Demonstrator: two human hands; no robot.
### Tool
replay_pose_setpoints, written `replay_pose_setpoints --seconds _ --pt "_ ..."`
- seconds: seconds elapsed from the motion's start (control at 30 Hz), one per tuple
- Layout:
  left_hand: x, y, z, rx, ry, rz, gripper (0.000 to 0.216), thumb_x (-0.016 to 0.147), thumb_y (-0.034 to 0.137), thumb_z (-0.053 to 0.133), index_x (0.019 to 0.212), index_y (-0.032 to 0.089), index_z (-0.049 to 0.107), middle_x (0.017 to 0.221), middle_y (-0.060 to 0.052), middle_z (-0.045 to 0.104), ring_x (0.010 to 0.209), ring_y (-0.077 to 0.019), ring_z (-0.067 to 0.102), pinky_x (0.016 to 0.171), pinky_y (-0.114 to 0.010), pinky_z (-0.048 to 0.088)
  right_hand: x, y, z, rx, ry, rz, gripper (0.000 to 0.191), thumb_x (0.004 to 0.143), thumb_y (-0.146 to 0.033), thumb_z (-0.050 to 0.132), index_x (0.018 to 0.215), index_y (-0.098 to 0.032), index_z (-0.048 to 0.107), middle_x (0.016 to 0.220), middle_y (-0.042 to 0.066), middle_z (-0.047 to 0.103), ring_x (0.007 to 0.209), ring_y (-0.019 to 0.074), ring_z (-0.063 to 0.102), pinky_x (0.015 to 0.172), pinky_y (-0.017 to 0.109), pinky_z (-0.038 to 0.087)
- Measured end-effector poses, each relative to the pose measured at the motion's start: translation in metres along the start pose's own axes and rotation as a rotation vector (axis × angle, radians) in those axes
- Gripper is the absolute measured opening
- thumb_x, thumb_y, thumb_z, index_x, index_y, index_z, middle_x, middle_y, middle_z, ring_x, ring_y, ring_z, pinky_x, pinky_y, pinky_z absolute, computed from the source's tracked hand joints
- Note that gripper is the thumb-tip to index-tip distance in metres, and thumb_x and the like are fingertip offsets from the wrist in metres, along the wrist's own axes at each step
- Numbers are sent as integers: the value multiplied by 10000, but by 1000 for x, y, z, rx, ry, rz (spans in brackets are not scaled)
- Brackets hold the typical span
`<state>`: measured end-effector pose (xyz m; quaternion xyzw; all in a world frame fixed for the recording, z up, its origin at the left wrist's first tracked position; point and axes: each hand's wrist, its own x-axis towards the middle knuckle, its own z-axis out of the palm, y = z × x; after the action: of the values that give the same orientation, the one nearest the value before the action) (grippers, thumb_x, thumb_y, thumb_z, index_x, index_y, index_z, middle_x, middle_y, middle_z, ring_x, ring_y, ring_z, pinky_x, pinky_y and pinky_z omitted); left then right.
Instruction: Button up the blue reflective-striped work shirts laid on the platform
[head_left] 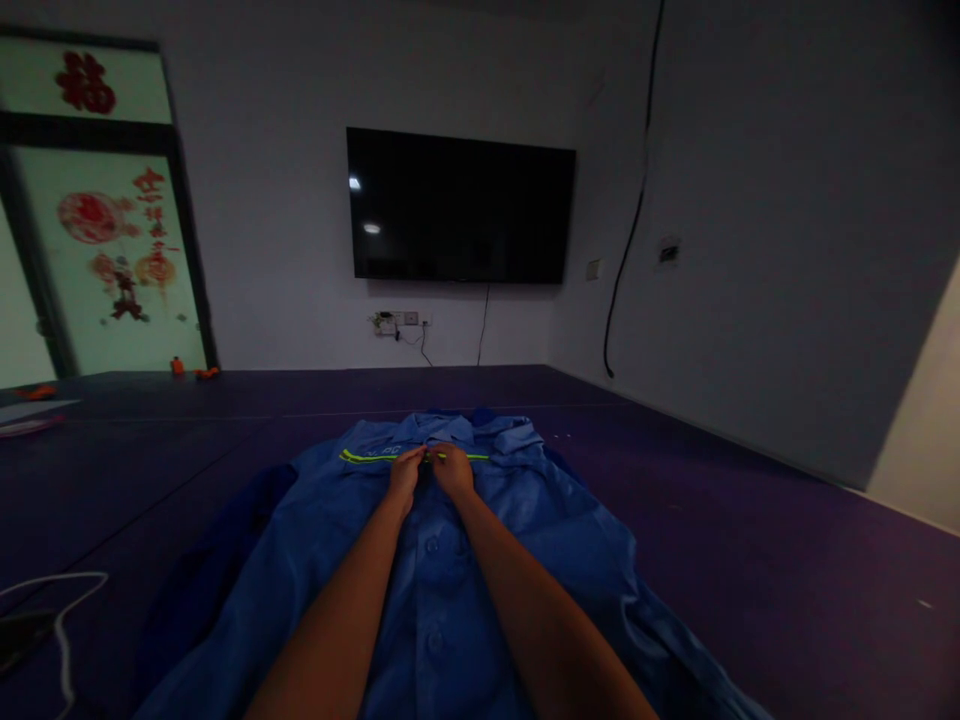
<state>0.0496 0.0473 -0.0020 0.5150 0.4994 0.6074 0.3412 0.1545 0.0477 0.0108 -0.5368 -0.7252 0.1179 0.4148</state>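
Observation:
A blue work shirt (555, 530) with a collar, a button front and a yellow-green stripe across the chest lies spread in front of me, collar away from me. Both my hands meet at its front opening, just below the collar. My left hand (406, 474) pinches the shirt's edge at the stripe. Close beside it, my right hand (451, 470) has its fingers closed on the opposite edge. What sits between the fingertips is too small and dark to make out. Lower on the front, two buttons (433, 543) show. Darker blue cloth (225, 560) sticks out from under the shirt.
The shirt rests on a dark purple surface (720, 500). At the left lie a white cable (64, 640), a dark phone-like object (22, 635) and small orange items (178, 366). A television (461, 205) hangs on the far wall, and a black cable (637, 200) dangles at the right.

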Motion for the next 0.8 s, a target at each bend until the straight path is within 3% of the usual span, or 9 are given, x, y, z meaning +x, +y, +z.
replay_pose_setpoints --seconds 0.2,0.47,0.63,0.8 --pt "2 -2 -2 -167 66 -57 302 700 216 535 949 111 670 890 -85 698 812 -179 634 705 -275 486 6 8 9 184 109 9 280 763 -160 490 996 -178 645 993 44 666 934 157 591 841 245 424" --pt "-4 -1 -2 -318 101 -60 304 551 197 666 843 117 688 624 -27 659 572 -121 585 580 -231 450 13 20 17 400 173 20 275 656 -136 538 896 -162 670 800 29 680 796 175 617 788 292 462" --pt "-3 -1 0 -357 102 -51 257 507 141 668 764 120 676 553 -4 625 532 -111 566 576 -227 441 14 28 23 520 169 77 239 641 -213 569 850 -148 666 733 27 664 617 165 602 615 284 492" --pt "0 -3 2 -370 122 -48 213 488 120 667 701 126 662 546 1 616 554 -115 571 600 -233 445 10 33 32 611 131 162 211 649 -181 544 835 -129 628 562 -12 600 402 115 511 432 237 439"
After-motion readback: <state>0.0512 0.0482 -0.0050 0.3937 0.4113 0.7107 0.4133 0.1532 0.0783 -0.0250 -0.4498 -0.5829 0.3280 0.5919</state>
